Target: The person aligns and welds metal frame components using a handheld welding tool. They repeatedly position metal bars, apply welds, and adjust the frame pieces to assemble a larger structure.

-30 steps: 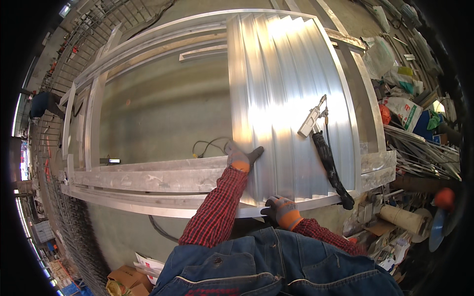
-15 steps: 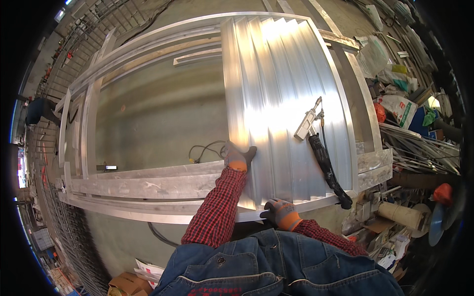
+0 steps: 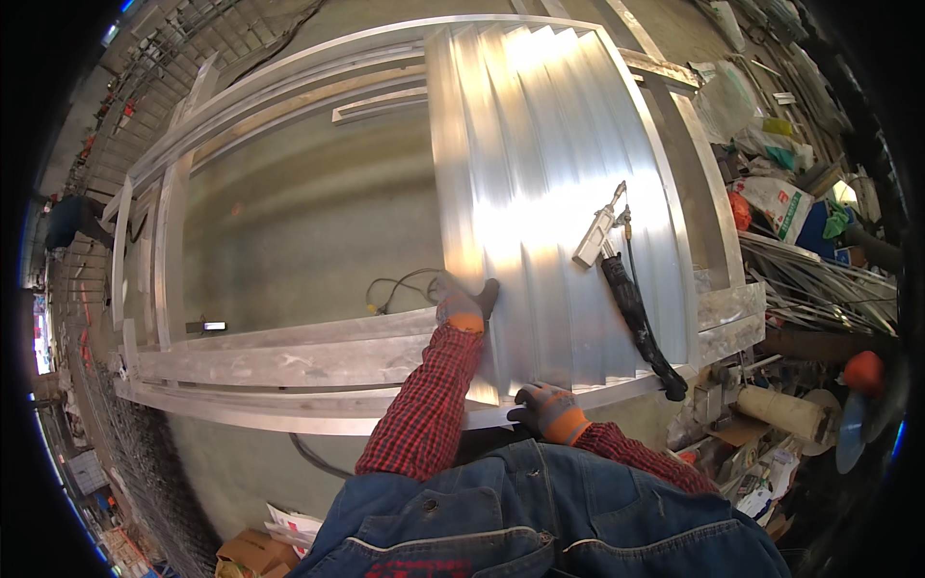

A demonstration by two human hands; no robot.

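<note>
My left hand (image 3: 462, 304), in a grey and orange work glove, grips the left edge of the outermost metal slat (image 3: 457, 183). Its thumb lies on the slat's face, while its fingers go over the edge. Overlapping silver slats fill the right part of a rectangular metal frame (image 3: 279, 421). At the near side, my right hand (image 3: 553, 413), gloved alike, has its fingers curled round the frame's front rail by the slats' lower ends. A welding torch (image 3: 599, 236) with a black-wrapped cable lies on the slats, touched by neither hand.
Metal beams (image 3: 270, 364) run beneath the frame. A thin cable (image 3: 393, 289) lies on the floor inside its left opening. Bags (image 3: 779, 207) and loose metal strips crowd the right side, and a cardboard box (image 3: 252, 554) sits lower left. Another person (image 3: 72, 222) is at far left.
The whole view has shifted slightly. Both hands keep their places on the slat and the rail, and the torch lies where it was.
</note>
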